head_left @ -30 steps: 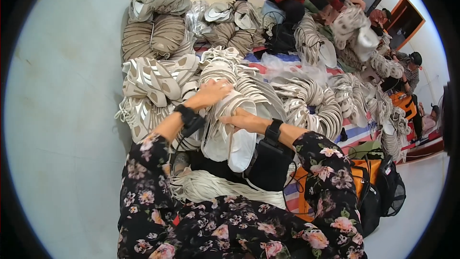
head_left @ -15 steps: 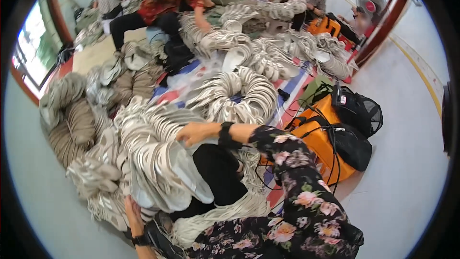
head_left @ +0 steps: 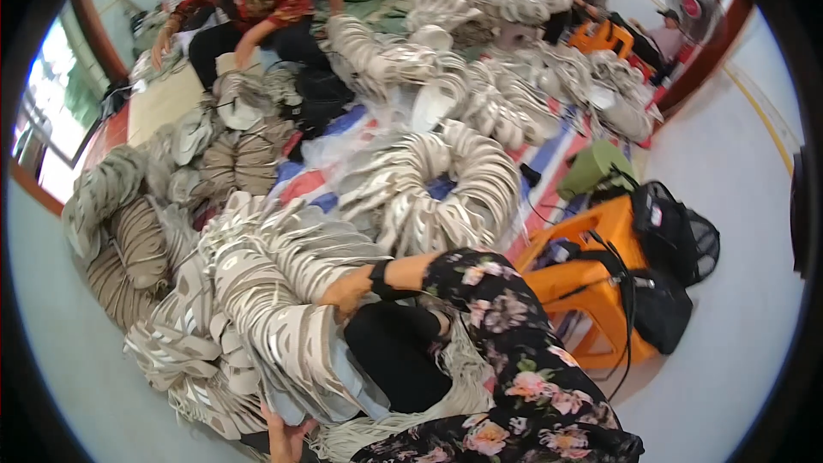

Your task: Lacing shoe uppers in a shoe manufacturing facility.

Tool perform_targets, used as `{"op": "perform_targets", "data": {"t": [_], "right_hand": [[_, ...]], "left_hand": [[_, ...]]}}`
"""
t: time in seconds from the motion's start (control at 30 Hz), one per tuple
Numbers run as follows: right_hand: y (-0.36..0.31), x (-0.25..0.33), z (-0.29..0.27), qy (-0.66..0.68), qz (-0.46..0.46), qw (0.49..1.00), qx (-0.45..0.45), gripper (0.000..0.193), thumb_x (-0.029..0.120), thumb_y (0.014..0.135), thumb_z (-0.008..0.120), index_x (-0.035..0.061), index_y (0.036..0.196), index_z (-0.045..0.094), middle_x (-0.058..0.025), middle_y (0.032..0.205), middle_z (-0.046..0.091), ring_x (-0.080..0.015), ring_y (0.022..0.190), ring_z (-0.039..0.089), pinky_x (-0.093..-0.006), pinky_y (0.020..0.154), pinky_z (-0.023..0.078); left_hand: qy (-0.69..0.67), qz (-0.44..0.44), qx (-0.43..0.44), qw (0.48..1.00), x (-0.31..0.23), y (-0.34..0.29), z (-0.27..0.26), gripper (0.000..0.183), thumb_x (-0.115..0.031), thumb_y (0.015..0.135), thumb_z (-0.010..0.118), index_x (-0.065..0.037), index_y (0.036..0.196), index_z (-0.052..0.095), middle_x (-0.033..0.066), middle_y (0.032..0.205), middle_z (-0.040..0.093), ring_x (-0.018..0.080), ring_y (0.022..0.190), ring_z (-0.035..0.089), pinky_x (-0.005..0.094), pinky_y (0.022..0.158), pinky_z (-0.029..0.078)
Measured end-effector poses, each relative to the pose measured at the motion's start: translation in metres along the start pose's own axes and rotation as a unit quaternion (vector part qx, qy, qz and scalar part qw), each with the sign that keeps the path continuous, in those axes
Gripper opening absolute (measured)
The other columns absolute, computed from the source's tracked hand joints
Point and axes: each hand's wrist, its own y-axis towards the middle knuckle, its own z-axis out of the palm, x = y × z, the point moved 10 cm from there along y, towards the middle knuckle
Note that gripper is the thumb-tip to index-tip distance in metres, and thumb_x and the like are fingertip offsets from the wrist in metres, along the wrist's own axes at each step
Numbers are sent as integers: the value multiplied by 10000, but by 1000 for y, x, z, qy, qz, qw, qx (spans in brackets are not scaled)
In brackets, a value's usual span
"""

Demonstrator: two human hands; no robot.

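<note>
Right hand (head_left: 345,291), partly curled, touches stacked shoe uppers (head_left: 273,313).

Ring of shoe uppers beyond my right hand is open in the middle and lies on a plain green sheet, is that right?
Not quite: the sheet is striped in red, white and blue, as the head view shows. The ring of shoe uppers does lie on it beyond your right hand, open in the middle.
</note>
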Motion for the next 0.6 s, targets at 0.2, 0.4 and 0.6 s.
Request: {"op": "perform_targets", "data": {"t": [0.2, 0.4, 0.6], "right_hand": [[4, 37, -38, -65, -39, 994, -74, 360, 361, 791, 584, 13, 872, 632, -128, 610, 584, -272, 547, 575, -387, 517, 440], [-2, 136, -82, -250, -53, 939, -230, 378, 369, 763, 577, 12, 645, 619, -193, 568, 556, -361, 556, 577, -437, 496, 435], [4, 240, -34, -409, -194, 876, -167, 212, 212, 669, 579, 41, 548, 615, -154, 532, 577, -302, 483, 588, -394, 415, 435]], "left_hand": [[-47, 13, -32, 998, 2, -5, 10, 611, -493, 914, 384, -94, 1359, 257, 129, 1303, 419, 331, 1157, 452, 492, 771, 511], [-230, -16, -38, 972, 37, -10, -8, 584, -343, 909, 475, -138, 1370, 183, 132, 1316, 388, 355, 1111, 480, 559, 785, 484], [-197, -25, 28, 980, 49, -28, 17, 734, -542, 807, 535, -127, 1365, 302, 99, 1355, 395, 343, 1208, 404, 552, 944, 359]]}}
